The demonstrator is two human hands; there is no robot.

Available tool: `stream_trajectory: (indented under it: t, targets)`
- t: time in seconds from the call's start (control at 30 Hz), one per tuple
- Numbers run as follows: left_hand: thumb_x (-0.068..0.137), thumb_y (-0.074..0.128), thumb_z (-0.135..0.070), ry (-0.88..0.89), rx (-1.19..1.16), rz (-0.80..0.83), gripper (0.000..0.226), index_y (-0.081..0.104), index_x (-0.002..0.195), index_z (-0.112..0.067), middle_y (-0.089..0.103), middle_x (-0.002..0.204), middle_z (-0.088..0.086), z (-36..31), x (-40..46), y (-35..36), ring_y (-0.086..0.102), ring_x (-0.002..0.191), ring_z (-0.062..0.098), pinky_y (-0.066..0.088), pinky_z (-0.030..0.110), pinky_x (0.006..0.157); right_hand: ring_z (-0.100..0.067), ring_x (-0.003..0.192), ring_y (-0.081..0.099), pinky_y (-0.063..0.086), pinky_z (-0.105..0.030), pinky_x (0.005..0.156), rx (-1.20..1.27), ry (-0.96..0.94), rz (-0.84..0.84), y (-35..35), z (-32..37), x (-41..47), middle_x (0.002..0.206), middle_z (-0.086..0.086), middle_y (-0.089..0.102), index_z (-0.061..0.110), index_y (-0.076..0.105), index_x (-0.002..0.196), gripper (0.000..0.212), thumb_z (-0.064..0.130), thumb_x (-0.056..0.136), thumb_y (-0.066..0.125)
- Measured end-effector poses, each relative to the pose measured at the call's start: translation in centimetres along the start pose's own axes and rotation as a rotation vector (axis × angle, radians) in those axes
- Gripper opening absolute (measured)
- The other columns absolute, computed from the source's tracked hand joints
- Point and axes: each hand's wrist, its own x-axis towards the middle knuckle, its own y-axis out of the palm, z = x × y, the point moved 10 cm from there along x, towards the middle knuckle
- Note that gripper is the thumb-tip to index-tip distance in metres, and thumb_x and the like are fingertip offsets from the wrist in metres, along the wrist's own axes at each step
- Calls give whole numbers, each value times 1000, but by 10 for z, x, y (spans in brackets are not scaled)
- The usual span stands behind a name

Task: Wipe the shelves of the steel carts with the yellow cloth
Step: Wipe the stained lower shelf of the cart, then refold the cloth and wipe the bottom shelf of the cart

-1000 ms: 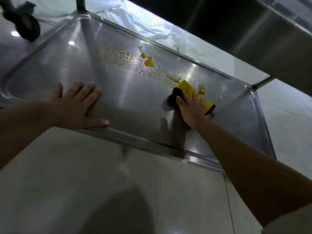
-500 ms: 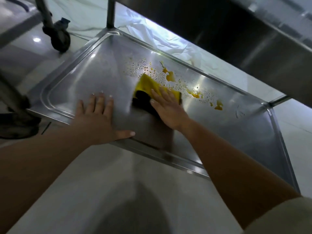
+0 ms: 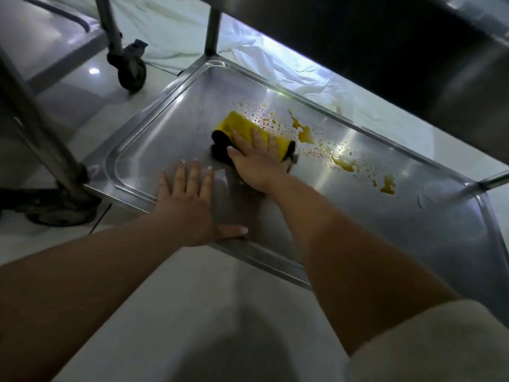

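Yellow cloth (image 3: 249,130) under right hand (image 3: 257,164) | left hand (image 3: 190,201) flat on shelf (image 3: 371,216)

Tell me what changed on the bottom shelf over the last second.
The right hand slid the yellow cloth leftward, from the right-hand spill to the droplets at the shelf's middle. Orange spill patches remain. The left hand stayed flat on the front edge.

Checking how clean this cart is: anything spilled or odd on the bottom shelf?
Yes. Orange-yellow splatter and droplets trail across the steel shelf, right of the yellow cloth under the right hand, not yet wiped.
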Motion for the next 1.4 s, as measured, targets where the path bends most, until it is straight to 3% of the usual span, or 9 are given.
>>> stream_trajectory:
  t: [0.17, 0.33, 0.5, 0.63, 0.77, 0.97, 1.17, 1.33, 1.4]
  targets:
    - [29, 0, -104, -11, 8, 45, 147, -27, 146, -20, -25, 158, 10, 3, 0, 1, -25, 144, 29, -10, 57, 115, -22, 147, -14, 0, -69, 109, -92, -112, 42, 3, 36, 8, 160, 12, -10, 53, 5, 145, 52, 50, 98, 28]
    - [32, 5, -105, 8, -4, -13, 147, -18, 150, -21, -19, 160, 8, -2, 1, 1, -20, 146, 29, -5, 58, 115, -23, 148, 0, 16, -62, 113, -218, -66, -150, -24, -57, -50, 161, 8, 1, 49, 9, 147, 53, 47, 100, 31]
    - [34, 6, -105, 13, 7, 30, 145, -20, 149, -21, -23, 159, 8, -6, 2, 2, -21, 145, 30, -8, 57, 115, -26, 148, 1, 16, -54, 117, -248, -55, -115, -24, -128, -113, 162, 3, 1, 43, 5, 150, 66, 57, 93, 35]
    - [41, 2, -100, 27, 35, 13, 138, -14, 151, -18, -14, 160, 11, -12, -11, -2, -13, 147, 32, -2, 56, 116, -31, 146, 12, 23, -49, 116, -269, -32, -157, -22, -137, -142, 160, -8, 12, 28, 16, 152, 59, 26, 100, 42]
    - [61, -6, -84, 64, -6, 19, 115, -2, 153, -14, -5, 161, 13, -24, -58, 2, -6, 148, 31, 3, 54, 118, -38, 140, 24, 29, -48, 112, -265, -21, -99, -29, -123, -168, 157, -14, 20, 23, 25, 151, 68, -4, 91, 41]
    - [84, 15, -76, 46, -105, 283, 94, -7, 153, -16, -5, 162, 7, -42, -143, -2, -1, 149, 25, 4, 52, 118, -41, 119, 48, 39, -46, 101, 17, 21, -123, -67, -90, -247, 135, -20, 50, 11, 49, 138, 60, -12, 82, 43]
    - [89, 22, -70, 32, -326, 373, 89, 3, 153, -12, 9, 161, 10, -74, -250, -99, 13, 147, 26, 19, 48, 118, -38, 120, 52, 41, -40, 102, 204, -122, -30, -151, -16, -382, 136, -18, 52, 11, 51, 136, 52, -10, 88, 49]
    - [88, 30, -67, 77, -530, 389, 85, 9, 154, -17, 17, 160, 5, -103, -329, -249, 23, 144, 20, 22, 32, 113, -25, 139, 33, 20, -26, 111, 226, -132, 69, -276, 47, -461, 151, -7, 37, 19, 41, 143, 56, -4, 92, 42]
    - [85, 30, -68, 108, -585, 399, 86, 9, 154, -22, 18, 160, 1, -110, -362, -319, 25, 144, 18, 22, 29, 111, -17, 138, 33, 24, -28, 115, 283, -134, 36, -343, 75, -489, 149, -4, 38, 19, 40, 143, 53, -2, 94, 42]
